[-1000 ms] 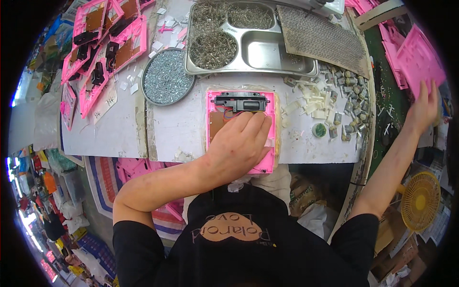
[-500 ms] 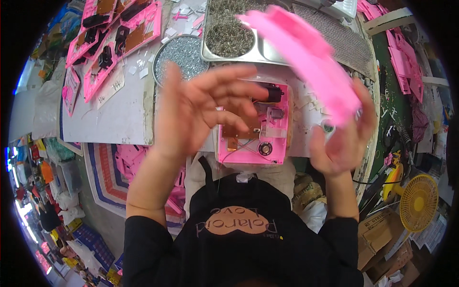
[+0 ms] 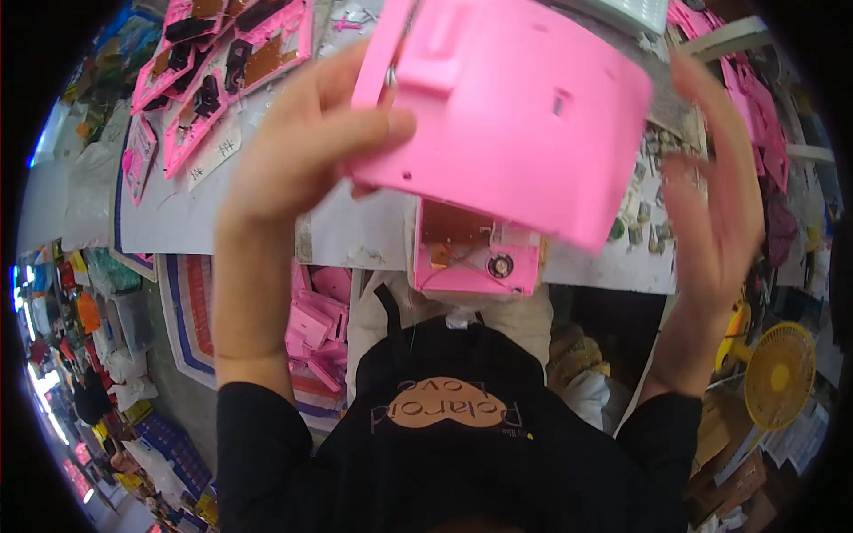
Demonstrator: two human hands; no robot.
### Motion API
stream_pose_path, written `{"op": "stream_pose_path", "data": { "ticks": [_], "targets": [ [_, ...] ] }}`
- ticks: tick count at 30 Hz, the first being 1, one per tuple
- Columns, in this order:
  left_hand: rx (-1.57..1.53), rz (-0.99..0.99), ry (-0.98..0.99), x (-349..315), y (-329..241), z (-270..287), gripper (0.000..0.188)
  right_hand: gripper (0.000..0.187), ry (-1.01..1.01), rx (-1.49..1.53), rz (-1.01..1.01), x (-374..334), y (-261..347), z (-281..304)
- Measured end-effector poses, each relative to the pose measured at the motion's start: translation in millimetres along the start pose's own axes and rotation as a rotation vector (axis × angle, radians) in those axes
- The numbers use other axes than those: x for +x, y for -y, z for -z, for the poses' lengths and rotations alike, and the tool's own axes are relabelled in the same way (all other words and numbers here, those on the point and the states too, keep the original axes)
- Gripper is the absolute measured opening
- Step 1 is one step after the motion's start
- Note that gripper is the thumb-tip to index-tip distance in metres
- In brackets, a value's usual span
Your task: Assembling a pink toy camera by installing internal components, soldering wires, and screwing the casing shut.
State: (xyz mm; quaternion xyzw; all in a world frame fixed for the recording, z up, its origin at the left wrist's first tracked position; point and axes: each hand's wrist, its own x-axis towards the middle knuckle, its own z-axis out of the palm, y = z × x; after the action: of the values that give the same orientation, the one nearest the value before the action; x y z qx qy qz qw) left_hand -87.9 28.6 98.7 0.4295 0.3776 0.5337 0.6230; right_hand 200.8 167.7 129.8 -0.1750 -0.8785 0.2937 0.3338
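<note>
A pink plastic cover [image 3: 515, 115] is held up in the air by my left hand [image 3: 306, 147], its thumb on the face and the fingers behind the left end. My right hand [image 3: 715, 200], somewhat smeared by motion, is apart from the cover's right edge with fingers spread. Below the cover, at the table's front edge, lies an open pink case [image 3: 475, 286], partly hidden. Inside it show a brown circuit board [image 3: 449, 229], thin wires and a round black part [image 3: 501, 265].
Several pink cases with boards [image 3: 253, 75] are piled at the far left of the table [image 3: 204, 218]. More pink parts [image 3: 311, 324] lie in a striped bag below. Pink pieces [image 3: 746, 129] and a yellow fan [image 3: 780, 375] are at the right. Small loose parts [image 3: 653, 209] lie near my right hand.
The pink cover has moved from my right hand to my left and turned its broad face into view. My left hand has closed on it; my right hand has let go and moved right.
</note>
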Motion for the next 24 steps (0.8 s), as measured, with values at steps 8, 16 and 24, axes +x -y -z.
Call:
{"op": "stream_pose_path", "data": {
  "ticks": [8,16,24],
  "targets": [
    [-0.361,-0.249,0.079,58,-25,-21,0.055,0.044,-0.266,0.671,-0.521,2,-47,-1],
    [0.538,-0.142,-0.519,4,77,-74,0.075,0.066,0.001,0.365,-0.666,-68,1,-45],
    [1.113,-0.19,-0.32,-26,118,-62,0.083,0.071,0.154,0.158,-0.719,-148,-3,-85]
  ]
}}
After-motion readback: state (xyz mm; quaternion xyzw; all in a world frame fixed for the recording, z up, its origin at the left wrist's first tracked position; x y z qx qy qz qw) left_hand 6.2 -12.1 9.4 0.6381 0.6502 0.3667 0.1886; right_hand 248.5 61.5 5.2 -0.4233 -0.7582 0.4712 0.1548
